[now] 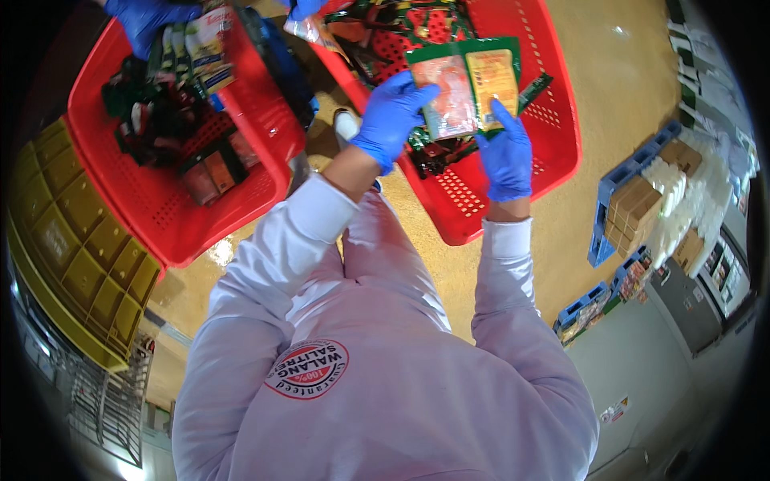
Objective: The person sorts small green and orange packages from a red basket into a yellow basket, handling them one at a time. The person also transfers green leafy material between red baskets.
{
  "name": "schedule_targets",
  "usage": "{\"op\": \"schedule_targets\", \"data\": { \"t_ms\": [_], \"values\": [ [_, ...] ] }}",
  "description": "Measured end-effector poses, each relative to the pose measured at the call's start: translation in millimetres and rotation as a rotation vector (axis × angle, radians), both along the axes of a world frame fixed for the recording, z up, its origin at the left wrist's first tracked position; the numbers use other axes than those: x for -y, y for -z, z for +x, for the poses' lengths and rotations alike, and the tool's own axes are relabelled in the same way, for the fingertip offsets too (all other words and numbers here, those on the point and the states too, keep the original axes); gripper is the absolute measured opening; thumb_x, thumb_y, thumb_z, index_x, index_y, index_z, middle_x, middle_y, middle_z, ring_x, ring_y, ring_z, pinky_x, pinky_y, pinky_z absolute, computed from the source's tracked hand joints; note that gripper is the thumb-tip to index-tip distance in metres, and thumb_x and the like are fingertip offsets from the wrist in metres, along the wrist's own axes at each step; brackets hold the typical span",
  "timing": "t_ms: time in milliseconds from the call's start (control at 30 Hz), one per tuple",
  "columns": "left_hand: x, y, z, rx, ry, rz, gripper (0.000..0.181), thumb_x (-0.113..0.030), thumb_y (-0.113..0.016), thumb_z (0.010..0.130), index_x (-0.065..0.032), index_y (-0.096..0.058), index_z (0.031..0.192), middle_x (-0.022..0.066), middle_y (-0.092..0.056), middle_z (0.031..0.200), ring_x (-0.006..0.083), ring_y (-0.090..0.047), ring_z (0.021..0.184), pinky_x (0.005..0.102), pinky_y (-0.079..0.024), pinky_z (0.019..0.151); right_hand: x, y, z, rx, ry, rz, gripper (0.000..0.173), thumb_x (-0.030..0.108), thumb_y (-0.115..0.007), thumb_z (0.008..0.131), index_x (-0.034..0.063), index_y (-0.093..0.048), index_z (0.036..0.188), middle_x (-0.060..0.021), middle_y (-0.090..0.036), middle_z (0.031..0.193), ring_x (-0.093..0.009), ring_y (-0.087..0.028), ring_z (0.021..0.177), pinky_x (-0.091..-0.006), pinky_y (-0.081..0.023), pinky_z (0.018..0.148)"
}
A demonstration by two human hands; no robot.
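Both my hands, in blue gloves, hold a flat green-edged plastic food pack with a yellow label panel and a clear window showing pinkish contents. My left hand grips its left edge, thumb on the front. At its lower right, my right hand pinches the label side. The pack is over a red perforated plastic basket that holds many similar packs. A second red basket at the left contains dark packs and several upright pouches.
A co-worker's blue-gloved hand reaches into the left basket; another gloved hand shows at the top edge. Yellow crates stand far left. Blue pallets carry cardboard boxes and plastic-wrapped goods at right, beside the tan floor.
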State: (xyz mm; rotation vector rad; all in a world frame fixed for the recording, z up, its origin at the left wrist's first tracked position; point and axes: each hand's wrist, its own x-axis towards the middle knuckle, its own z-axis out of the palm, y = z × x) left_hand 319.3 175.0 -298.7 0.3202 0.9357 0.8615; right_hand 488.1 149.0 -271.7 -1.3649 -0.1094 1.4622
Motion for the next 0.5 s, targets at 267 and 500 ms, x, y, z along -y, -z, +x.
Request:
{"op": "schedule_targets", "data": {
  "t_ms": [267,500],
  "values": [
    [37,-43,-44,-0.568,0.05,0.578,0.016,-0.011,-0.058,0.081,-0.0001,-0.054,0.092,0.0117,-0.051,0.069,0.0139,-0.05,0.062,0.029,-0.041,0.057,32,85,64,0.351,0.057,-0.239,0.032,0.013,-0.06,0.079,0.0047,-0.05,0.108,-0.0078,-0.054,0.104,-0.017,-0.053,0.097,-0.0298,-0.04,0.077],
    [62,-60,-87,-0.678,0.058,0.741,0.016,-0.014,-0.056,0.082,-0.0029,-0.056,0.094,0.0162,-0.055,0.081,0.035,-0.053,0.07,0.0347,-0.044,0.061,12,82,14,0.969,-0.25,-0.099,0.055,0.021,-0.06,0.079,0.0039,-0.04,0.127,-0.0079,-0.047,0.119,-0.018,-0.046,0.108,-0.0301,-0.038,0.086]
  ]
}}
